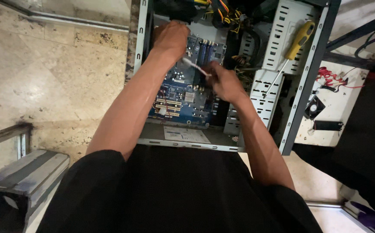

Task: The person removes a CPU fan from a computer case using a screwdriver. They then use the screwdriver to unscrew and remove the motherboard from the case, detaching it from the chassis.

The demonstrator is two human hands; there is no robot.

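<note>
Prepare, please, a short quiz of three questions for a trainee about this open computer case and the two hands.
1. True or false: the yellow-handled screwdriver lies on the drive cage, in neither hand.
2. What does the right hand hold?
A. a thin white stick-like tool
B. a hammer
C. a fan
3. What colour is the circuit board?

Key:
1. True.
2. A.
3. Blue. The left hand rests at its far end.

Open computer case [304,82] in middle of view, motherboard [183,97] lying inside on left part. Drive cage [278,34] to its right, screwdriver [293,49] resting on it. Cable bundle [226,15] at far end. Small fan [314,106] right of case.
</note>
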